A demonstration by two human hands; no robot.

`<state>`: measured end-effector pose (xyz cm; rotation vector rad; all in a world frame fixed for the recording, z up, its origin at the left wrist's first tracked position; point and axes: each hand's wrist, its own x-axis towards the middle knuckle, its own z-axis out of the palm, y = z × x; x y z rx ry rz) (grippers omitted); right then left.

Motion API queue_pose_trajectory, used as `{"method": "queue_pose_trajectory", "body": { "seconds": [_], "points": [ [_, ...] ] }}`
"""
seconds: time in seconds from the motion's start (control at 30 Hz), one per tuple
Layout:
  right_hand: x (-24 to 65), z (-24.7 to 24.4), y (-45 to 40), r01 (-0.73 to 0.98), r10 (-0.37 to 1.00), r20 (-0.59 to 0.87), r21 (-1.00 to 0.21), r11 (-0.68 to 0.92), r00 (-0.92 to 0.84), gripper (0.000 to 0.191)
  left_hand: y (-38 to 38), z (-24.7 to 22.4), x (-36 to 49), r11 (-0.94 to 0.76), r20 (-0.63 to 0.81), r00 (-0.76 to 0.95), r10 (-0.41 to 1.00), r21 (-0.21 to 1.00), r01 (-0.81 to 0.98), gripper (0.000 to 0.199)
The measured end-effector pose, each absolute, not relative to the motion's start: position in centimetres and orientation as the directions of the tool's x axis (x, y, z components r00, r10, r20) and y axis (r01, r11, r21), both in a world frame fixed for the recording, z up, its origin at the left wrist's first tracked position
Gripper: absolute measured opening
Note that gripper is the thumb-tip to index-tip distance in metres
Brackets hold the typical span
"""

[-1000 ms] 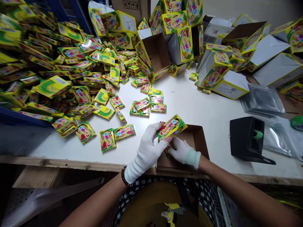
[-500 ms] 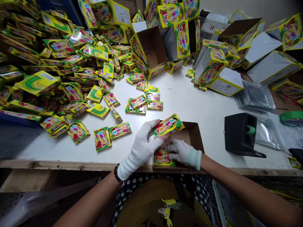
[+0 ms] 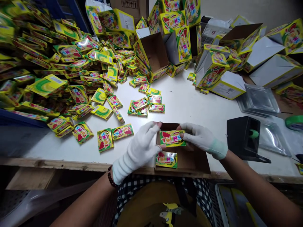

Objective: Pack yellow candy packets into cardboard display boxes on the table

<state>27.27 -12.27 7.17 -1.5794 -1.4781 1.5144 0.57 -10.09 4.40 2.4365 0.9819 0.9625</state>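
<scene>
A green-and-yellow TWINS candy box (image 3: 172, 138) lies level over the open brown carton (image 3: 199, 159). My right hand (image 3: 201, 138), in a white glove, pinches its right end between thumb and fingers. At the box's left end is my gloved left hand (image 3: 145, 143), thumb by the lower corner and fingers by the upper one. Another TWINS candy box (image 3: 166, 160) rests inside the carton at its near left corner. Just left of my left hand, two candy boxes lie side by side on the table, one turned sideways (image 3: 105, 140) and one lengthwise (image 3: 122, 131).
A big heap of candy boxes (image 3: 71, 63) fills the left side. Smaller boxes lie scattered mid-table. Larger display cartons (image 3: 174, 22) stand at the back, some with open flaps. At right are a black tape dispenser (image 3: 243, 137), clear plastic trays (image 3: 259, 97) and green tape (image 3: 294, 122).
The held candy box has turned from tilted to level and come lower over the carton. My right hand has left the box inside the carton and moved up to the held box's right end.
</scene>
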Motion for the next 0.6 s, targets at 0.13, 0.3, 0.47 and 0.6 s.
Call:
{"method": "queue_pose_trajectory", "body": {
  "seconds": [0.13,0.3,0.47,0.6],
  "points": [
    [27.4,4.5,-12.2,0.511,0.852,-0.502,-0.777,-0.369,-0.147,0.035,-7.9,3.0,-4.7,-0.434,0.213,0.386,0.897,0.265,0.861,0.046],
    [25.8,1.4,-11.7,0.775,0.872,-0.467,-0.601,-0.194,-0.144,0.031,-6.4,1.0,-9.0,-0.257,-0.052,0.254,0.966,-0.053,0.965,0.045],
    [24.8,2.7,-11.2,0.882,0.917,-0.362,-0.47,-0.021,-0.17,0.03,-7.1,1.8,-7.1,-0.313,0.244,0.224,0.943,0.431,0.847,0.056],
    [23.0,5.9,-12.4,0.788,0.961,-0.166,-0.611,0.078,-0.223,0.053,-9.6,4.8,-1.0,-0.277,0.293,0.032,0.956,0.857,0.435,0.075]
  ]
}}
